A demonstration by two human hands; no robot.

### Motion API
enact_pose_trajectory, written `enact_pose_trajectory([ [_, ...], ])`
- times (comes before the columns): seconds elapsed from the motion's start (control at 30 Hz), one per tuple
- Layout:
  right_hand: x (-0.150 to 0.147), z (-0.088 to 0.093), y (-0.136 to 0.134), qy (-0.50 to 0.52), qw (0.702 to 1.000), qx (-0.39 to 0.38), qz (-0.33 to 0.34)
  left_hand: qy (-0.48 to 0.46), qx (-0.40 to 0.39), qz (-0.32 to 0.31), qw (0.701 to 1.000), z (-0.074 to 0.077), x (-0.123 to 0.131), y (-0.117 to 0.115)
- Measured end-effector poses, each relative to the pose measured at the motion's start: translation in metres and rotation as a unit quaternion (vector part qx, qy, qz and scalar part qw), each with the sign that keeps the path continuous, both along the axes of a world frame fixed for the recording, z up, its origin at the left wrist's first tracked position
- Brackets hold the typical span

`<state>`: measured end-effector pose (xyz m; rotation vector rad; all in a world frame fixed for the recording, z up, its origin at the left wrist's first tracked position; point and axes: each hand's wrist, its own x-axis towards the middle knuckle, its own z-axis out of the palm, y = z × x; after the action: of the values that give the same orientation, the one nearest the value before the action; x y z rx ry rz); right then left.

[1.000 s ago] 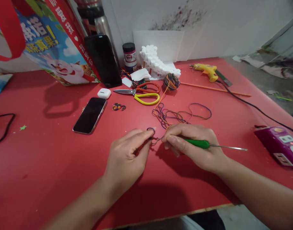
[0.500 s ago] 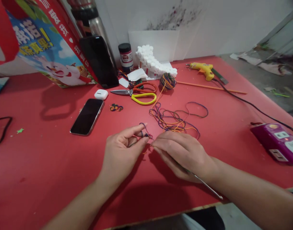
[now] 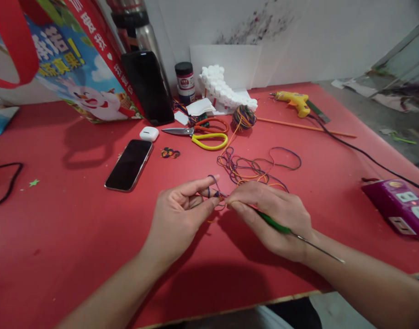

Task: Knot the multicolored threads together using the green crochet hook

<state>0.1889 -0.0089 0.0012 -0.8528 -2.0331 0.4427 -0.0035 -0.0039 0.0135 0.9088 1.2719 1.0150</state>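
Over the red table (image 3: 75,237) my left hand (image 3: 180,219) pinches a strand of multicoloured yarn (image 3: 253,167), looped round its forefinger. My right hand (image 3: 274,214) meets it, closed on a green-handled crochet hook (image 3: 278,225) whose metal shaft points back over my wrist. The hook tip sits at the yarn between both hands. Loose yarn loops lie just beyond my right hand and run to a small yarn ball (image 3: 244,116).
Behind lie yellow-handled scissors (image 3: 198,135), a phone (image 3: 129,164), a white earbud case (image 3: 149,133), a small crocheted piece (image 3: 170,153), a yellow glue gun (image 3: 294,100) with cable, a purple power strip (image 3: 401,208) at right, a bag (image 3: 72,64) and flask at back left.
My right hand turned the hook from pointing right to pointing back toward me, then lifted slightly. My left hand's forefinger stretched out with the yarn loop on it.
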Motion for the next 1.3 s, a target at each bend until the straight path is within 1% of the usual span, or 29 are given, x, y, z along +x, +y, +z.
enact_pose_trajectory([
  [0.07,0.0,-0.001,0.001,0.008,1.0,0.014,0.008,-0.011,-0.009,0.009,1.0,0.0,0.001,0.0],
  [0.17,-0.002,-0.004,0.002,0.025,0.998,0.047,0.027,-0.022,-0.018,0.006,1.0,0.001,0.002,-0.001],
  [0.27,-0.002,-0.006,0.003,0.02,0.997,0.071,0.033,-0.034,0.001,0.005,0.999,0.0,0.001,-0.001],
  [0.37,-0.001,-0.008,0.002,-0.008,0.995,0.095,0.028,-0.033,0.023,0.011,0.999,-0.002,-0.001,-0.001],
  [0.47,-0.001,-0.009,0.002,-0.024,0.994,0.106,0.025,-0.033,0.029,0.021,0.999,-0.004,-0.001,-0.001],
  [0.53,-0.001,-0.008,0.001,-0.011,0.996,0.086,0.025,-0.04,0.031,0.023,0.998,-0.004,-0.001,-0.001],
  [0.6,-0.001,-0.005,0.002,0.002,0.999,0.046,0.02,-0.046,0.033,0.02,0.998,-0.003,0.0,0.0],
  [0.73,0.001,0.002,0.004,0.0,1.0,-0.014,0.008,-0.047,0.034,0.024,0.998,0.0,0.0,0.0],
  [0.9,0.002,0.004,0.006,0.011,0.999,-0.039,0.023,-0.016,0.026,0.033,0.999,-0.001,-0.001,-0.001],
  [1.07,0.002,0.002,0.005,0.016,0.999,-0.044,0.016,0.018,0.02,0.041,0.999,-0.001,0.0,0.001],
  [1.17,0.002,0.001,0.005,0.031,0.997,-0.062,0.016,0.028,0.011,0.043,0.999,0.0,0.0,0.001],
  [1.23,0.003,0.002,0.005,0.046,0.995,-0.091,0.005,0.028,0.014,0.041,0.999,0.001,0.001,0.001],
  [1.3,0.004,0.002,0.005,0.075,0.987,-0.145,-0.003,0.028,0.022,0.038,0.999,0.001,0.001,0.0],
])
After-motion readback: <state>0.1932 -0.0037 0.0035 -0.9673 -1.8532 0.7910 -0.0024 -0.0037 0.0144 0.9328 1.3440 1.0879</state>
